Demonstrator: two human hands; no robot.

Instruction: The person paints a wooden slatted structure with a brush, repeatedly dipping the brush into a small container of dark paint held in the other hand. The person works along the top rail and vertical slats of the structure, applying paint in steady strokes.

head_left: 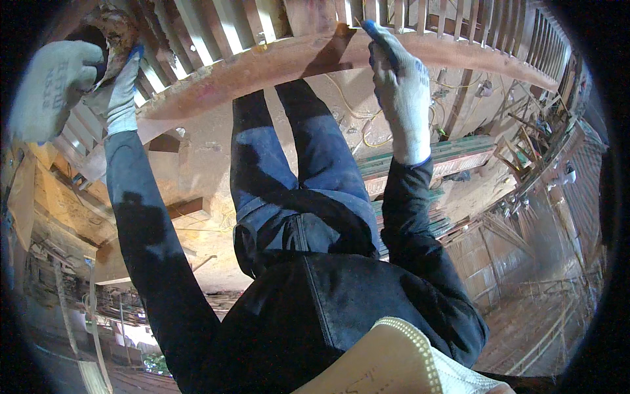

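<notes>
Mask [394,361] below the wooden rail [262,62], where my left hand [123,98] and half-curled right hand [401,98], grips indeterminable, could, by slipping, snag between slats [211,26].

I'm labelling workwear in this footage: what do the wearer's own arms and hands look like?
The left hand and right hand both wear whitish-grey, knitted-looking gloves with blue at the fingertips. The left sleeve and right sleeve are long and dark, the left looking bluish where light falls. No cables show on either arm.
</notes>
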